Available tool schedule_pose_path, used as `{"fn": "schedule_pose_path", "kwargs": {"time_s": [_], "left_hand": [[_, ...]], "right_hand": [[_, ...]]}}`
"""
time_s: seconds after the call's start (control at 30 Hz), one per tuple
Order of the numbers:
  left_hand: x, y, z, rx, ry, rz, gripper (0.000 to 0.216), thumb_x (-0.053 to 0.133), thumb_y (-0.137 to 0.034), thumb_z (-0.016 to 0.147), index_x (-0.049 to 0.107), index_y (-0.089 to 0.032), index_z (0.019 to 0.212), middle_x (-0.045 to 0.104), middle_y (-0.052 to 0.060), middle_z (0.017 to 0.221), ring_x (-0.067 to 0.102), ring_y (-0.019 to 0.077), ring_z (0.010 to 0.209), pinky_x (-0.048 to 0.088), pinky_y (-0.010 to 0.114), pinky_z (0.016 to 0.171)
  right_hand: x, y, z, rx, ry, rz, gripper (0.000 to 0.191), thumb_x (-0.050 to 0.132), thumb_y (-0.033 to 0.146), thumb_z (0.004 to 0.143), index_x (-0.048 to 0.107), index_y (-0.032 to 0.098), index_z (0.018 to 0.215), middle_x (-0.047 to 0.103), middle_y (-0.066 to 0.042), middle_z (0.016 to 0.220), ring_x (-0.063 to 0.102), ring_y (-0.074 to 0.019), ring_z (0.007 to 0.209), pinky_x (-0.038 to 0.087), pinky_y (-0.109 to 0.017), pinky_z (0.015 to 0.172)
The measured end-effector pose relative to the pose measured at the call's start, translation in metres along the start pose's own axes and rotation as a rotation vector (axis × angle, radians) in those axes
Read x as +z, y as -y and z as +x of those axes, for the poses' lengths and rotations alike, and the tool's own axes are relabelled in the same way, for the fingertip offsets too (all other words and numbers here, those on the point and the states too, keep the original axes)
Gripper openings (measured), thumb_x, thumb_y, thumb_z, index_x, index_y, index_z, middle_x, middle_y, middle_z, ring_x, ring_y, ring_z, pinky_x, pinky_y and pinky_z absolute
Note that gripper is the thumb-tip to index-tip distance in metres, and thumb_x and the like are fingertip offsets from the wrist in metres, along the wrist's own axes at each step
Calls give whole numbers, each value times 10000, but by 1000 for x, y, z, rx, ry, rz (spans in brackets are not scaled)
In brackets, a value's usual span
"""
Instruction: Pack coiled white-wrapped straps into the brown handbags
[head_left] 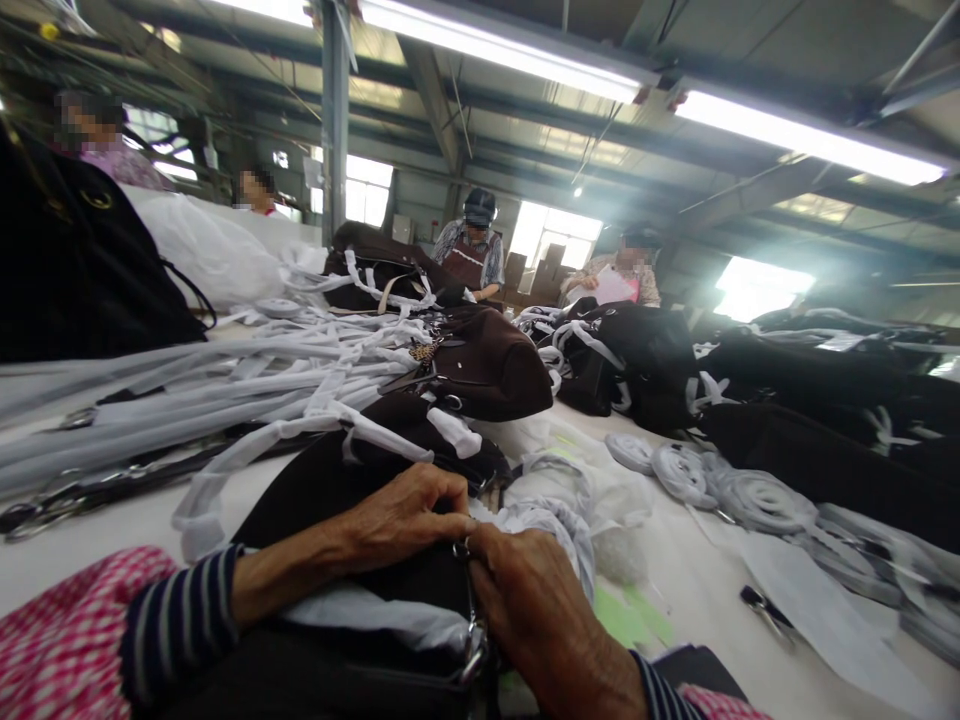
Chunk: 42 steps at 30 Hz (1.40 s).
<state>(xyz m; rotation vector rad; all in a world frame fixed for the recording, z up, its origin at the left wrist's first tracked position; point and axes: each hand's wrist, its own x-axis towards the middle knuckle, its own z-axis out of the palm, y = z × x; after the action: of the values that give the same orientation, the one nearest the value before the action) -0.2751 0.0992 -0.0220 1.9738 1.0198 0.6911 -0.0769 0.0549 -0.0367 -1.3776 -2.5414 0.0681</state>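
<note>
Bag [420, 583] toward the worktop's [97, 548] near edge, beneath left hand [409, 515] and right hand [536, 600], neither clearly nearer.
Black, with pale wrapping [382, 615] and a silvery clasp [472, 650]; its long axis is unclear. Both hands pinch its edge, fingertips meeting; pale straps [150, 410] lie beyond, leftward.

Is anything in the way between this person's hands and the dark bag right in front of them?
Nothing visible: the left hand and right hand meet at the dark bag, beside a metal ring. A pale strip lies across the bag below the left wrist, clear of the fingertips.
</note>
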Motion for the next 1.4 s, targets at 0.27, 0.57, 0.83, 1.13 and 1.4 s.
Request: {"fn": "schedule_pose_path", "kwargs": {"time_s": [0.27, 0.57, 0.83, 1.13, 1.4], "left_hand": [[-2, 6, 2, -36, 82, -156, 366, 663, -472, 835, 620, -130, 713, 518, -16, 667, 401, 118, 644, 299, 229, 566], [-5, 7, 3, -34, 111, -176, 290, 660, -413, 832, 612, -144, 734, 514, -26, 691, 403, 124, 668, 308, 223, 583], [-8, 2, 5, -53, 172, -264, 177, 685, -288, 753, 665, -147, 859, 662, -7, 811, 571, 165, 785, 410, 248, 719], [-12, 13, 13, -80, 268, -357, 215, 680, -265, 728, 734, -147, 899, 744, 22, 882, 629, 196, 859, 447, 272, 803], [-12, 3, 10, -30, 280, -138, 223, 691, -300, 762, 771, -157, 913, 717, 3, 859, 598, 188, 836, 414, 258, 794]], "right_hand": [[-3, -1, 0, 90, -18, 244, 117, 609, 90, 893, 679, 178, 860, 621, 13, 670, 552, -143, 634, 264, -268, 587], [-6, -4, 3, 67, 4, 260, 183, 630, 92, 869, 673, 181, 1023, 673, -4, 784, 594, -165, 736, 287, -268, 636], [-3, 0, 5, 24, 51, 85, 233, 534, 152, 952, 660, 181, 1147, 766, -62, 872, 674, -198, 736, 239, -322, 602], [-2, 2, 5, 10, 43, 93, 344, 495, 135, 935, 619, 168, 1254, 768, -93, 871, 661, -208, 679, 256, -318, 589], [-2, -17, 2, 158, -104, 764, 69, 567, 137, 817, 615, 180, 794, 591, 15, 633, 550, -139, 617, 333, -252, 600]]}}
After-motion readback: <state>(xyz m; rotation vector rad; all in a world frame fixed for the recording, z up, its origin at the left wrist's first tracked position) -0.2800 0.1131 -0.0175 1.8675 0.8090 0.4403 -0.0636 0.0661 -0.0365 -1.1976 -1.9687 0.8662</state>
